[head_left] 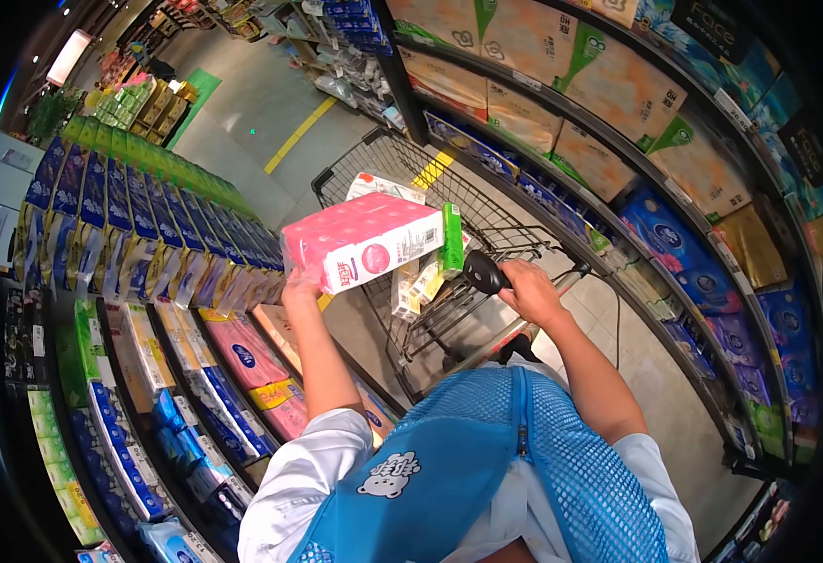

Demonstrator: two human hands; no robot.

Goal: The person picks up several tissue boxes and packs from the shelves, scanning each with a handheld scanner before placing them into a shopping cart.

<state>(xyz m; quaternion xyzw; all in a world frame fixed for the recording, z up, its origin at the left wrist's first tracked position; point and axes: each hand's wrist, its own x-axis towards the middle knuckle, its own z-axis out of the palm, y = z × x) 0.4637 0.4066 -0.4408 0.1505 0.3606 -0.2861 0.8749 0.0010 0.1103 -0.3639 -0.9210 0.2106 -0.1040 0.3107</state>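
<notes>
Pink pack: tissue rolls [362, 241], raised over the wire trolley [486, 220], left of centre
Left hand [299, 286]: under the pack's near left end, fingers clasped on it
Right hand [527, 289]: wrapped round black scanner [482, 272]; aimed at pack
Shelves [149, 272]: packaged tissue, both sides

Up at the far right, a dark sign [711, 28] on the top shelf reads "Face" in pale letters, clear enough. The pink pack [364, 239] raised by the left hand [301, 293] carries a round red label and a line of red characters along its near edge, too small to read. The blue apron [449, 469] near the camera has a white bear badge [388, 474] with characters above it, blurred. Blue packs [702, 281] on the right show oval logos, unreadable. Shelf price tags, unreadable too.
</notes>
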